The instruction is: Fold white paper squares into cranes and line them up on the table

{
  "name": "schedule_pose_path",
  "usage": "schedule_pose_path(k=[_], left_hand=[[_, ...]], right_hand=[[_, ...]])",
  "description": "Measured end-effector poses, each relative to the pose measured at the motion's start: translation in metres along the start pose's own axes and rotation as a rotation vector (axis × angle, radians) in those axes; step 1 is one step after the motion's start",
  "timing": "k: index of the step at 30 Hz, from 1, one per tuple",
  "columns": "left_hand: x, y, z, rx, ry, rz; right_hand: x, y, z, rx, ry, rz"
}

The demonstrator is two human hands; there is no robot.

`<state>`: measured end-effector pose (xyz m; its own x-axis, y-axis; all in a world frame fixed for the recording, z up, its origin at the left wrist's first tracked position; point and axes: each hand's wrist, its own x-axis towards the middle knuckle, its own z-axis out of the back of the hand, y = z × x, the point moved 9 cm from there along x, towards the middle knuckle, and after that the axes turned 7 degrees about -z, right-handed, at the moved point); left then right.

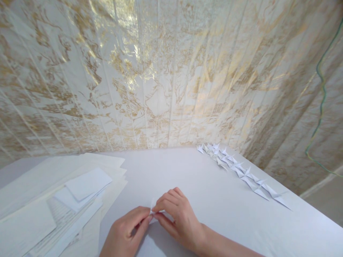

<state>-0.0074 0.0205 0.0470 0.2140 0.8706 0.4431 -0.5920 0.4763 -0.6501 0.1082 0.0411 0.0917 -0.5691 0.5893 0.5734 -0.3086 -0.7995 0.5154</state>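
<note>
Near the front of the white table (166, 171), a small folded white paper (152, 211) sits between my two hands. My left hand (131, 226) pinches its left side between thumb and forefinger. From the right, my right hand (178, 217) grips the same paper with thumb and fingertips. One thin point of the paper sticks up above the fingertips; most of the rest is hidden by my fingers, so its full shape cannot be made out.
Folded white paper cranes (241, 171) stand in rows along the table's right edge. Paper sheets (107, 167), some printed, lie at the left, with smaller cut pieces (89, 182) on top. Behind rises a gold-patterned wall covering (155, 89); a green-yellow wire (321, 92) hangs at the right.
</note>
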Motion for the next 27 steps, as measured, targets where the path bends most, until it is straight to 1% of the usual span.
schedule_pose_path(k=[3,6,9,12,16,19,23,27], left_hand=[[-0.001,-0.006,-0.002,0.023,0.015,-0.029],[-0.002,-0.009,-0.005,0.015,0.036,-0.016],[-0.002,-0.007,-0.003,0.01,0.018,0.032],[-0.002,0.002,0.002,-0.007,-0.017,0.118],[-0.004,0.011,0.0,-0.085,-0.011,0.232],[-0.004,0.009,0.001,-0.133,-0.042,0.284],[-0.003,0.005,0.001,-0.129,-0.048,0.27],[-0.003,0.01,-0.001,-0.022,-0.005,0.233]], right_hand=[[-0.001,-0.009,-0.004,0.104,0.017,-0.118],[0.0,-0.015,-0.005,0.235,0.011,-0.186],[0.001,-0.022,-0.006,0.384,0.029,-0.234],[0.001,-0.032,-0.012,0.486,0.071,-0.301],[-0.004,-0.042,-0.022,0.514,0.124,-0.414],[-0.006,-0.039,-0.027,0.497,0.184,-0.447],[-0.007,-0.037,-0.029,0.509,0.2,-0.479],[-0.011,-0.037,-0.042,0.506,0.324,-0.508]])
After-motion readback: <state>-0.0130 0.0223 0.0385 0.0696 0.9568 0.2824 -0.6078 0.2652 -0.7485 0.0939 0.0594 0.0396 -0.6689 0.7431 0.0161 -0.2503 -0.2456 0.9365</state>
